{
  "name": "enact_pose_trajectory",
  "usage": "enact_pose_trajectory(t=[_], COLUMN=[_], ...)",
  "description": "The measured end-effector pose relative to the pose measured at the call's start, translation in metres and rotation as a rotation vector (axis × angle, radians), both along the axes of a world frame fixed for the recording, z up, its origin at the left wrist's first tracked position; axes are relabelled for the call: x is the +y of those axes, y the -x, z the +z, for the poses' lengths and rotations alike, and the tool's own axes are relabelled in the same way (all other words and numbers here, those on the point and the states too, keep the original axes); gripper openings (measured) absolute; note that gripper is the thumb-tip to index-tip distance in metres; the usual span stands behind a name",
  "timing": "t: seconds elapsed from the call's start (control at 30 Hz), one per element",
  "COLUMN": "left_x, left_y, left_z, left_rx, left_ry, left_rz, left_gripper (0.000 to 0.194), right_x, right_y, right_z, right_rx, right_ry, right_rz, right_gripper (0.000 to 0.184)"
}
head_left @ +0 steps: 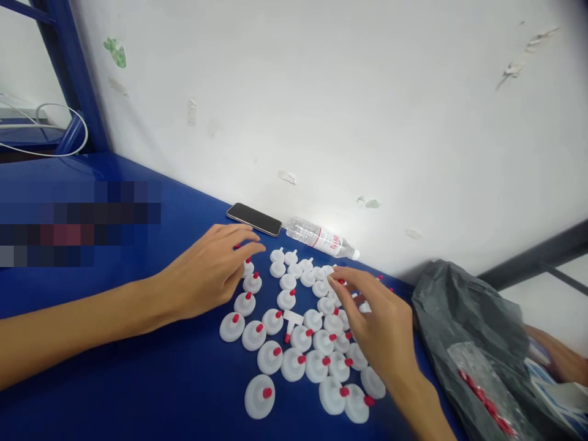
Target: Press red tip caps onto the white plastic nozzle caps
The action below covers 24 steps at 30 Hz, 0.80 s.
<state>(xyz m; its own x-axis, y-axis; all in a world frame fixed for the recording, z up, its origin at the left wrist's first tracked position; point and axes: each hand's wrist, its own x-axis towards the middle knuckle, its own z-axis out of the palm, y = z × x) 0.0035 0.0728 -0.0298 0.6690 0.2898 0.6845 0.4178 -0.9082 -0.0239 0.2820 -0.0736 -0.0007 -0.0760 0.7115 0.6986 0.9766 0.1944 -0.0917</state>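
Spread over the blue table (184, 373) are several white, translucent round plastic pieces, each with a short spout. Many spouts carry a small red cap (267, 393), while the pieces farther back, such as this uncapped piece (277, 269), have bare white spouts. My left hand (206, 269) hovers at the left edge of the group, fingers bent, with thumb and fingertips apart. On the right, my right hand (376, 318) reaches over the pieces. Its thumb and index fingertip come together beside the back pieces; what lies between them is too small to make out.
A black phone (254, 219) and a clear water bottle (321, 239) lie along the white wall (321, 110). A dark plastic bag (459, 306) and a clear bag of red caps (487, 398) are at right. Another person's hand (560, 358) shows beyond them.
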Motion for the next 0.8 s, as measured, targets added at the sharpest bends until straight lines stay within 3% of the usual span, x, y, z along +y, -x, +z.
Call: enact_pose_trajectory(t=[0.1, 0.23, 0.4, 0.6, 0.8], left_x=[0.012, 0.014, 0.012, 0.014, 0.013], left_y=[0.003, 0.005, 0.002, 0.001, -0.002], left_z=[-0.002, -0.008, -0.015, -0.014, -0.013], left_rx=[0.154, 0.322, 0.398, 0.441, 0.437], left_ry=[-0.011, 0.113, 0.184, 0.216, 0.208], left_rz=[0.193, 0.338, 0.34, 0.338, 0.304], left_gripper=[0.047, 0.049, 0.039, 0.036, 0.039], right_x=[0.006, 0.011, 0.013, 0.011, 0.008], right_y=[-0.013, -0.018, -0.016, -0.02, -0.029], right_z=[-0.009, -0.016, -0.016, -0.01, -0.004], right_rx=[0.01, 0.113, 0.221, 0.192, -0.039], right_ry=[0.113, 0.291, 0.368, 0.273, 0.341], right_rz=[-0.147, -0.167, -0.186, -0.251, -0.553], right_gripper=[0.021, 0.026, 0.027, 0.025, 0.022])
